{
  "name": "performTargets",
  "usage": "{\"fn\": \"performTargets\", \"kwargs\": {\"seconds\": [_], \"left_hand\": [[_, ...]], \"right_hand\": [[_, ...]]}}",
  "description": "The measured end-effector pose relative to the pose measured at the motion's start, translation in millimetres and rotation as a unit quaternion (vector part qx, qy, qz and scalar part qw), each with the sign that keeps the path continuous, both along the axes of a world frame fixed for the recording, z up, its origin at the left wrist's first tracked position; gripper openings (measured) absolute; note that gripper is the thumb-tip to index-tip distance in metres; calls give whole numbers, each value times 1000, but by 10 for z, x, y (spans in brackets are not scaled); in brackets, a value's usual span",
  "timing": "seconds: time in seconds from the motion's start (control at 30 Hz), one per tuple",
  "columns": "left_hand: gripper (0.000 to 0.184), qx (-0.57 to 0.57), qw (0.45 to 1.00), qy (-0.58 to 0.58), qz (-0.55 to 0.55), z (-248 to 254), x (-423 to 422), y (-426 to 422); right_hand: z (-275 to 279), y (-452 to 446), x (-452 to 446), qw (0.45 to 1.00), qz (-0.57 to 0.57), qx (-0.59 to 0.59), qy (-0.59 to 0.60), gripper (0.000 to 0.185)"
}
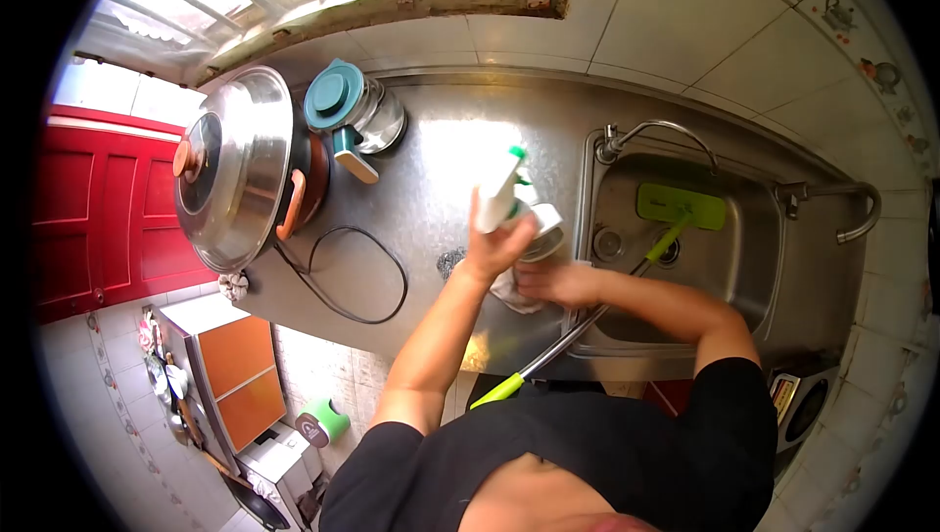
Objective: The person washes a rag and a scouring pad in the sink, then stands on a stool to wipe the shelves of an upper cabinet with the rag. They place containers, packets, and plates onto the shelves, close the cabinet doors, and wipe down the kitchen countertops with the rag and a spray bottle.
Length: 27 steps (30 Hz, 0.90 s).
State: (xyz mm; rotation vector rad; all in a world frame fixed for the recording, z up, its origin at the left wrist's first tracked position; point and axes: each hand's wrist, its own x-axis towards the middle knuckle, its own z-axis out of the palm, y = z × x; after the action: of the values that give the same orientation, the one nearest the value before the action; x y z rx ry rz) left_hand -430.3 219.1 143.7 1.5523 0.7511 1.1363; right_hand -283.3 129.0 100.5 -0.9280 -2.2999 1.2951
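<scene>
My left hand (497, 246) is wrapped round a white spray bottle (500, 194) with a green nozzle tip, held tilted above the steel counter. Close by on its right is a white object with a round grey end (544, 238), whose kind I cannot make out. My right hand (560, 283), slightly blurred, is closed on a pale cloth (516, 297) by the left rim of the sink. Part of the cloth is hidden under the fingers. A dark mesh scrubber (450, 263) lies on the counter left of my left wrist.
A large lidded steel pot (240, 175) and a glass jug with a teal lid (377, 116) stand at the left. A black cable (403, 277) loops nearby. In the sink (759, 268) rests a green-headed mop (676, 207), its handle crossing the front rim. Two taps (666, 125) rise behind.
</scene>
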Motion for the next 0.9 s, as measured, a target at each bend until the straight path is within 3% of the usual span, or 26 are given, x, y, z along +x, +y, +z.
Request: {"fn": "performTargets", "kwargs": {"seconds": [0.03, 0.07, 0.1, 0.17, 0.23, 0.4, 0.5, 0.63, 0.73, 0.77, 0.8, 0.83, 0.87, 0.9], "left_hand": [[53, -56, 998, -31, 28, 41, -71, -4], [56, 11, 999, 8, 39, 137, -182, 43], [58, 77, 995, 48, 50, 263, -297, 88], [62, 109, 989, 50, 92, 489, -464, 104], [63, 170, 978, 60, 101, 824, -541, 123], [58, 230, 971, 38, 54, 1019, -690, 197], [57, 196, 979, 23, 46, 863, -765, 198], [58, 128, 990, 28, 50, 628, -752, 182], [63, 55, 997, 20, 47, 583, -673, 111], [64, 23, 999, -6, 44, 593, -600, 100], [63, 70, 997, 19, 40, 518, -591, 146], [63, 119, 991, 46, 38, 405, -601, 212], [62, 133, 990, 49, 25, 332, -566, 259], [61, 146, 988, 54, 13, 312, -513, 286]], "right_hand": [[-24, 220, -55, 998, -44, -44, 27, 32], [-47, 442, -109, 991, -89, -85, 58, 30], [-295, 667, -182, 981, -147, -37, 117, 27], [-671, 1275, -351, 970, -186, 150, 48, 27], [-868, 1930, -519, 915, -224, 336, -22, 26], [-826, 2959, -830, 862, -360, 345, -87, 24], [-897, 3257, -848, 859, -365, 341, -117, 23], [-877, 3175, -764, 847, -354, 338, -210, 26], [-896, 2810, -343, 832, -417, 284, -231, 34], [-834, 2611, -115, 827, -445, 251, -234, 30], [-628, 2397, 139, 845, -447, 153, -249, 27], [-859, 2220, 269, 761, -544, 247, -254, 28], [-808, 2059, 355, 711, -615, 198, -279, 30], [-853, 1925, 424, 661, -634, 227, -332, 31]]}}
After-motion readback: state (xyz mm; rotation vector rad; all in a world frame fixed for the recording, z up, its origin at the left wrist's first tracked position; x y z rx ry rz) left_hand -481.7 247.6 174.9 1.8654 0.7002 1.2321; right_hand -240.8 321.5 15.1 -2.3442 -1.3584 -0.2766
